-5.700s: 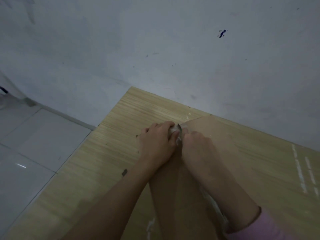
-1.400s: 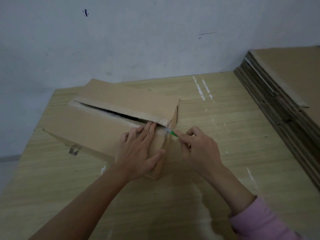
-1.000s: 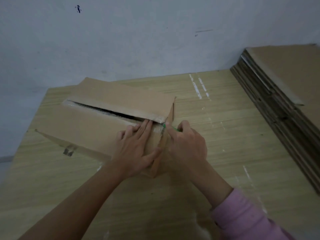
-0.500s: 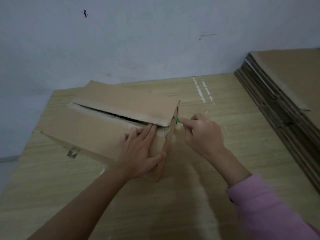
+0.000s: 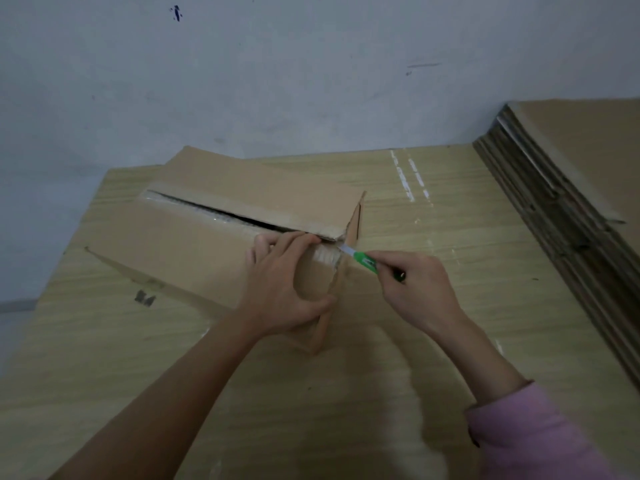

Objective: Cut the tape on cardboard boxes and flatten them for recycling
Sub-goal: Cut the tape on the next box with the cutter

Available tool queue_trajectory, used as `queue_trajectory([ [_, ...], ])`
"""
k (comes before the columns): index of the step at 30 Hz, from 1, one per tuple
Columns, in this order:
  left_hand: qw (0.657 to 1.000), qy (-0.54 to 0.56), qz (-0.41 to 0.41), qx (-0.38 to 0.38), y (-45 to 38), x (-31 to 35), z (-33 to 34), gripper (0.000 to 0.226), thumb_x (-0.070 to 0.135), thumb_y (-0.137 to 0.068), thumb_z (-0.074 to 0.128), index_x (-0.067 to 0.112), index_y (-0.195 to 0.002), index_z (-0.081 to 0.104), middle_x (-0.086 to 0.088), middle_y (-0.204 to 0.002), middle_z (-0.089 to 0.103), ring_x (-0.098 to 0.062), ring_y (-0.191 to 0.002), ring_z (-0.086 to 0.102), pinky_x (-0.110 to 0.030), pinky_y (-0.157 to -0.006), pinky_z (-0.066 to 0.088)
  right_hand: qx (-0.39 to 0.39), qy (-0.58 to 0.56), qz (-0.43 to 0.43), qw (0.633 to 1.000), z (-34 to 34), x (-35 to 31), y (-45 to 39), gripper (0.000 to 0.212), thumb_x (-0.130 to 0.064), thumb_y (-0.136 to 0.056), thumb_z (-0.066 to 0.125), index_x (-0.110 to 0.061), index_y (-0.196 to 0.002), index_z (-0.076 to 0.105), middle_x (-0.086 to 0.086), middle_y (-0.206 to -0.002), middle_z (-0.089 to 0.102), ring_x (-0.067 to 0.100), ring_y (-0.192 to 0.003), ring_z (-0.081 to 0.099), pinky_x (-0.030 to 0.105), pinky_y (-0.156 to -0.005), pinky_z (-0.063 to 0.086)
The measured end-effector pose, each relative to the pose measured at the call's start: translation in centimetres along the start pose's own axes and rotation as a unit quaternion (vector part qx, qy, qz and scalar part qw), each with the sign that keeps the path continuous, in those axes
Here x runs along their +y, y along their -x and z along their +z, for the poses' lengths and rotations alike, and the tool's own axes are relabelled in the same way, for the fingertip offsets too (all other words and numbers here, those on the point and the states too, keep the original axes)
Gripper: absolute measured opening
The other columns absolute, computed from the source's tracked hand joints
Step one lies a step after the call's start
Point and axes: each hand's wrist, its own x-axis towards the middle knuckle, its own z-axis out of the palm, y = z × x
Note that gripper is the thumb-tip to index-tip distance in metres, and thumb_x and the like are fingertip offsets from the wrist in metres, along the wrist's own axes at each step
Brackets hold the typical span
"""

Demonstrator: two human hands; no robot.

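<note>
The long cardboard box [image 5: 214,244] lies on its side on the wood-grain surface [image 5: 104,375], near the back wall, and the job on it looks partly done: the lengthwise seam on top already gapes as a dark slit from the far left end almost to the near right corner, so that tape appears cut, while the short end by the hands seems to be the part still being worked. The left hand [image 5: 287,289] presses on the near flap at that end, fingers spread over the cardboard and thumb hooked round the corner edge, so its grip is a hold on the box itself. The right hand [image 5: 415,289] pinches a small green-handled cutter [image 5: 363,260], its pale blade tip touching the corner where the two flaps meet. Whitish tape remnants cling to the flap edge under the left fingertips, and the corner looks frayed. The box is not yet flattened; it keeps its depth. At the right edge a stack of flattened cartons [image 5: 571,209] suggests earlier boxes are finished. A small scrap of tape [image 5: 145,299] lies on the surface beside the box.
</note>
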Motion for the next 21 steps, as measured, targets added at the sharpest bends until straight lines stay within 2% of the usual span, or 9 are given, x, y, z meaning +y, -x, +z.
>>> queue_trajectory([
  [3, 1.000, 0.005, -0.002, 0.006, 0.1, 0.1, 0.0, 0.085, 0.069, -0.053, 0.051, 0.025, -0.126, 0.052, 0.009, -0.127, 0.050, -0.007, -0.103, 0.025, -0.035, -0.090, 0.032, -0.026, 0.013, -0.016, 0.999, 0.0, 0.0, -0.5, 0.029, -0.008, -0.085, 0.057, -0.022, -0.104, 0.074, 0.000, -0.090, 0.075, 0.020, -0.082, 0.069, 0.034, -0.071, 0.054],
  [7, 1.000, 0.009, -0.003, 0.019, 0.1, 0.1, 0.1, 0.084, 0.068, -0.054, 0.052, 0.023, -0.125, 0.054, 0.009, -0.126, 0.051, -0.003, -0.101, 0.023, -0.038, -0.091, 0.035, -0.060, 0.012, -0.012, 0.998, -0.1, -0.4, -1.4, 0.028, -0.010, -0.085, 0.056, -0.021, -0.103, 0.074, 0.003, -0.098, 0.074, 0.022, -0.091, 0.068, 0.038, -0.078, 0.054],
  [10, 1.000, 0.006, 0.005, 0.016, 0.0, 0.0, 0.1, 0.086, 0.071, -0.054, 0.052, 0.022, -0.125, 0.054, 0.008, -0.125, 0.052, -0.002, -0.099, 0.021, -0.036, -0.088, 0.033, -0.083, 0.008, -0.005, 0.997, 0.0, -0.9, -1.9, 0.029, -0.008, -0.086, 0.053, -0.019, -0.104, 0.073, 0.004, -0.100, 0.073, 0.021, -0.086, 0.068, 0.033, -0.076, 0.054],
  [14, 1.000, 0.007, 0.012, 0.019, 0.1, -0.2, 0.1, 0.084, 0.070, -0.055, 0.053, 0.023, -0.124, 0.054, 0.009, -0.124, 0.052, -0.003, -0.099, 0.021, -0.034, -0.087, 0.030, -0.125, 0.068, -0.012, 0.990, -1.1, -1.6, -2.2, 0.034, -0.009, -0.086, 0.048, -0.020, -0.108, 0.072, 0.004, -0.104, 0.072, 0.023, -0.084, 0.065, 0.028, -0.072, 0.050],
  [16, 0.999, 0.012, 0.019, 0.027, 0.1, -0.2, 0.0, 0.082, 0.069, -0.055, 0.054, 0.022, -0.123, 0.055, 0.009, -0.124, 0.052, -0.003, -0.099, 0.021, -0.036, -0.086, 0.032, -0.140, 0.085, -0.010, 0.986, -1.7, -1.8, -2.3, 0.034, -0.008, -0.086, 0.048, -0.019, -0.108, 0.072, 0.005, -0.103, 0.072, 0.021, -0.076, 0.061, 0.025, -0.067, 0.044],
  [18, 0.999, 0.007, 0.028, 0.027, 0.2, -0.3, 0.0, 0.081, 0.069, -0.056, 0.054, 0.023, -0.122, 0.055, 0.009, -0.124, 0.053, -0.003, -0.099, 0.021, -0.035, -0.085, 0.032, -0.144, 0.070, -0.004, 0.987, -1.6, -1.9, -2.6, 0.034, -0.006, -0.086, 0.048, -0.018, -0.107, 0.073, 0.006, -0.100, 0.072, 0.013, -0.071, 0.053, 0.021, -0.065, 0.036],
  [21, 0.999, -0.011, 0.032, 0.013, -0.1, -0.1, 0.0, 0.079, 0.075, -0.059, 0.048, 0.027, -0.122, 0.055, 0.012, -0.123, 0.052, -0.004, -0.095, 0.022, -0.028, -0.079, 0.019, -0.135, 0.035, 0.011, 0.990, -0.9, -2.0, -2.9, 0.035, -0.006, -0.085, 0.049, -0.019, -0.106, 0.073, 0.004, -0.097, 0.073, 0.010, -0.072, 0.053, 0.018, -0.066, 0.034],
])
